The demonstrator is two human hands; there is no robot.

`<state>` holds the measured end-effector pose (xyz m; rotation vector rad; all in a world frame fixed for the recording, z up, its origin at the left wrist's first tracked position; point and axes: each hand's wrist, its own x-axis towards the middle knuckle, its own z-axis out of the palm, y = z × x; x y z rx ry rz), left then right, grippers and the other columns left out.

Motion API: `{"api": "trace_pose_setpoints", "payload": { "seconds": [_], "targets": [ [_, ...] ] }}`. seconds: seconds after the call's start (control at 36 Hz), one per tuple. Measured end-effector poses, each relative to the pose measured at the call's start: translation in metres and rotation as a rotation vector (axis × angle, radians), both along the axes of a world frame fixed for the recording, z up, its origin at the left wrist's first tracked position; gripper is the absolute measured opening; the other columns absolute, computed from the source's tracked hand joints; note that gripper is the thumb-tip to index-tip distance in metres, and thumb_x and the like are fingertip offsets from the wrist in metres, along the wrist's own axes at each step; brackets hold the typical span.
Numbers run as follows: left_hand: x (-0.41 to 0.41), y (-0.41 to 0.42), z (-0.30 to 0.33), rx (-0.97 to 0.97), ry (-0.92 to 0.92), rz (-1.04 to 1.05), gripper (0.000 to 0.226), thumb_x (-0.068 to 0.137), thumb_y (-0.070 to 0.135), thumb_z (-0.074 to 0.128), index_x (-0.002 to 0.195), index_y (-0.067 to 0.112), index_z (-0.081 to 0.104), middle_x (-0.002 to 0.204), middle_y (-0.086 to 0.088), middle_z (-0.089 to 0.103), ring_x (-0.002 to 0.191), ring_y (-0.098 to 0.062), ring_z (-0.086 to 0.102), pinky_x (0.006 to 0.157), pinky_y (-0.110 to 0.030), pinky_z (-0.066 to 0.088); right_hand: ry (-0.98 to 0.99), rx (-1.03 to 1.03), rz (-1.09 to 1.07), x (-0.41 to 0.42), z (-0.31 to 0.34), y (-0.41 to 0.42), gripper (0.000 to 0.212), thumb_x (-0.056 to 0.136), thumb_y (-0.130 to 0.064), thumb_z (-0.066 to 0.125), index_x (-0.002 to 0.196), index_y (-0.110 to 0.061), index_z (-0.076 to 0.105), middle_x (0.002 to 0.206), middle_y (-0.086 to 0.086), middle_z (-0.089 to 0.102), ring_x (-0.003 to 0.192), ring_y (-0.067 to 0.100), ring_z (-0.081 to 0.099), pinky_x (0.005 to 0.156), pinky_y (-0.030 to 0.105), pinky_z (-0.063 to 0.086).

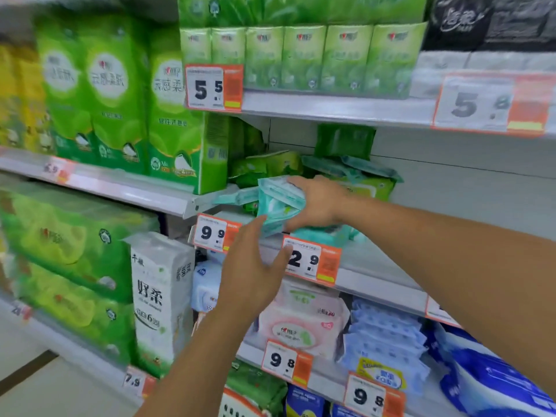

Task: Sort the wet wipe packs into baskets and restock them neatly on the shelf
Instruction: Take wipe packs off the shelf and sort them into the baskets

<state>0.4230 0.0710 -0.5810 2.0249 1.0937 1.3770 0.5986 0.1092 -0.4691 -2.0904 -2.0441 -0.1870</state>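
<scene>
A bundle of teal wet wipe packs point(278, 203) sits at the front edge of the middle shelf point(376, 266), above the 2.9 price tag point(311, 260). The right hand point(319, 203) grips the bundle from the right, fingers curled over its top and thumb beneath. The left hand point(251, 266) hovers just below and left of it, fingers straight and close together, fingertips almost touching the lowest pack. More green and teal packs point(352, 176) lie behind, farther back on the shelf.
</scene>
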Motion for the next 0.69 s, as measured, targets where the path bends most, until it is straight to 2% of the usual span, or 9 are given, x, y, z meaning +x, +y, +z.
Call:
{"api": "trace_pose_setpoints", "payload": {
  "seconds": [0.08,0.17,0.22,0.31,0.36,0.44,0.5,0.58,0.69],
  "targets": [
    [0.011,0.010,0.018,0.072,-0.058,-0.003,0.067,0.089,0.043,0.068,0.147,0.022,0.040,0.145,0.004,0.046,0.129,-0.015,0.045,0.104,-0.035,0.042,0.015,0.110,0.131,0.009,-0.003,-0.008,0.088,0.068,-0.058,0.080,0.146,-0.038,0.045,0.110,0.001,0.064,0.086,0.016,0.060,0.073,0.026,0.049],
    [0.014,0.010,0.025,0.025,-0.162,-0.010,0.068,0.087,0.040,0.072,0.145,0.024,0.041,0.142,0.008,0.046,0.126,-0.013,0.046,0.104,-0.034,0.042,0.139,0.153,0.241,0.020,-0.002,-0.025,0.064,0.076,-0.041,0.083,0.136,-0.035,0.061,0.100,-0.009,0.070,0.073,-0.002,0.063,0.062,0.014,0.046],
    [0.014,0.005,0.026,-0.055,-0.228,-0.046,0.068,0.086,0.038,0.074,0.144,0.027,0.041,0.134,0.014,0.045,0.124,-0.009,0.046,0.103,-0.032,0.041,0.133,0.151,0.246,0.024,-0.001,-0.035,0.057,0.078,-0.030,0.082,0.132,-0.033,0.064,0.095,-0.013,0.069,0.066,-0.012,0.060,0.054,0.005,0.042],
    [0.013,-0.001,0.024,-0.128,-0.267,-0.117,0.061,0.085,0.033,0.076,0.134,0.038,0.041,0.120,0.021,0.040,0.118,-0.010,0.048,0.098,-0.031,0.044,0.168,0.171,0.209,0.030,0.003,-0.045,0.055,0.076,-0.020,0.081,0.128,-0.032,0.067,0.098,-0.010,0.071,0.073,-0.003,0.064,0.060,0.005,0.044],
    [0.012,-0.003,0.025,-0.188,-0.292,-0.138,0.065,0.084,0.032,0.076,0.139,0.032,0.041,0.125,0.017,0.039,0.115,-0.010,0.048,0.093,-0.029,0.044,0.287,0.222,0.176,0.036,0.006,-0.051,0.055,0.073,-0.015,0.082,0.124,-0.032,0.069,0.102,-0.007,0.074,0.083,0.009,0.070,0.072,0.019,0.056],
    [0.008,-0.007,0.028,-0.389,-0.429,-0.123,0.072,0.084,0.039,0.075,0.146,0.027,0.040,0.136,0.012,0.042,0.115,-0.014,0.052,0.090,-0.032,0.048,0.426,0.279,0.151,0.047,0.009,-0.067,0.059,0.074,-0.007,0.080,0.126,-0.032,0.068,0.107,-0.006,0.074,0.094,0.014,0.071,0.084,0.037,0.060],
    [0.004,-0.013,0.036,-0.604,-0.611,-0.181,0.067,0.085,0.042,0.074,0.142,0.023,0.044,0.129,0.004,0.050,0.109,-0.019,0.060,0.088,-0.035,0.055,0.435,0.337,0.176,0.053,0.011,-0.083,0.065,0.074,-0.002,0.080,0.131,-0.028,0.065,0.113,-0.005,0.073,0.100,0.015,0.070,0.088,0.035,0.059],
    [-0.001,-0.027,0.049,-0.906,-0.871,-0.416,0.066,0.084,0.050,0.071,0.133,0.013,0.046,0.121,-0.008,0.054,0.102,-0.028,0.068,0.081,-0.042,0.061,0.374,0.424,0.242,0.054,0.010,-0.116,0.071,0.073,0.003,0.079,0.136,-0.023,0.062,0.121,-0.005,0.070,0.107,0.013,0.068,0.089,0.021,0.053],
    [0.000,-0.045,0.056,-1.145,-0.882,-0.652,0.086,0.077,0.058,0.074,0.134,0.002,0.043,0.127,-0.024,0.056,0.099,-0.038,0.071,0.082,-0.046,0.060,0.215,0.533,0.307,0.045,0.006,-0.164,0.081,0.069,0.005,0.080,0.140,-0.027,0.058,0.127,-0.004,0.065,0.109,0.007,0.062,0.084,0.019,0.049]
  ]
}}
